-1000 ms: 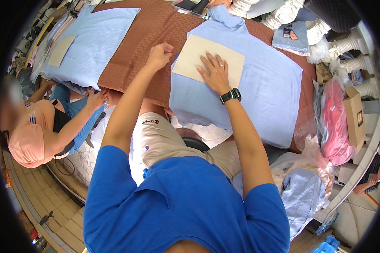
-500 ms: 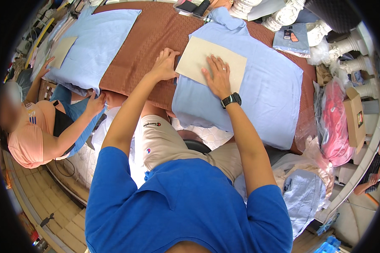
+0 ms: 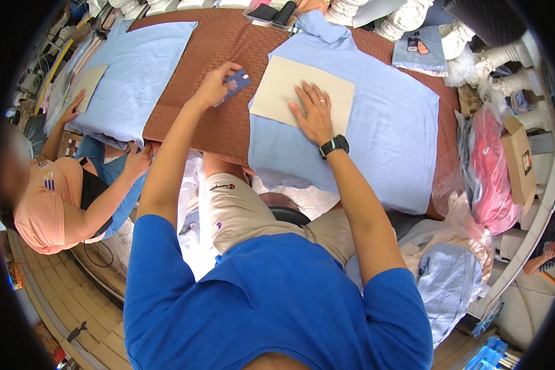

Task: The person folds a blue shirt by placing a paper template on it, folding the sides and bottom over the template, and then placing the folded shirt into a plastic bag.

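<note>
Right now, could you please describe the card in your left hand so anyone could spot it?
Over the brown table cover, left of the pale board, is my left hand. It holds the card: small, dark blue, unlike the board and light-blue cloth.

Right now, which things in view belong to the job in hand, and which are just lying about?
In use, it seems:
blue card, held in the left hand
board, under the right hand
blue shirt, under the board

Probably just lying about:
red bundle, in clear plastic
carton, beside it
</note>
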Demonstrator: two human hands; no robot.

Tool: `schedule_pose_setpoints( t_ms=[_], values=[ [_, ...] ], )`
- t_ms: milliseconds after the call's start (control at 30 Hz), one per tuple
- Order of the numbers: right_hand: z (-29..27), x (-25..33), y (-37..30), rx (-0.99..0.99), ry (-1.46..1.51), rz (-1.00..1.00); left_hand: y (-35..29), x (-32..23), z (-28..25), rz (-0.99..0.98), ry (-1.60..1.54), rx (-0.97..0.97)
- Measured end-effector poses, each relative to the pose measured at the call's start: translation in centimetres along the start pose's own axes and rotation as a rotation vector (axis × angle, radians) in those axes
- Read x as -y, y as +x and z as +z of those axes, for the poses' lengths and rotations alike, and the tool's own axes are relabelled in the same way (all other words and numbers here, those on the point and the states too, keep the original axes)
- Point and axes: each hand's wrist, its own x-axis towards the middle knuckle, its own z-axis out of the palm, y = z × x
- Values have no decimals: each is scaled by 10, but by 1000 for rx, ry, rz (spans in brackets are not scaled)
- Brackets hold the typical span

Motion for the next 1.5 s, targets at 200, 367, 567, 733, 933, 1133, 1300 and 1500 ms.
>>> schedule_pose_setpoints(
  t_ms=[200, 367, 567, 733, 933, 1133, 1300, 1500],
  values=[
    [0, -5, -2, 14, -58, -11, -19, -15, 17, 378, 417, -387],
    [1, -6, 0, 30, -70, -8, -46, -30, 48, 78, 34, -19],
    [0, 0, 0, 43, -117, 12, -46, -22, 49, 82, 43, -49],
    [-1, 0, -1, 39, -110, 20, -42, -16, 51, 18, 65, -48],
    [-1, 1, 1, 45, -103, 27, -37, -8, 52, 33, 150, -16],
    [-2, -1, 0, 37, -88, 39, -36, -13, 53, -64, 158, 17],
    [-1, -1, 1, 26, -64, 32, -38, -8, 51, -31, 201, -60],
    [0, -1, 1, 30, -65, 35, -38, -10, 46, -34, 122, -21]
  ],
)
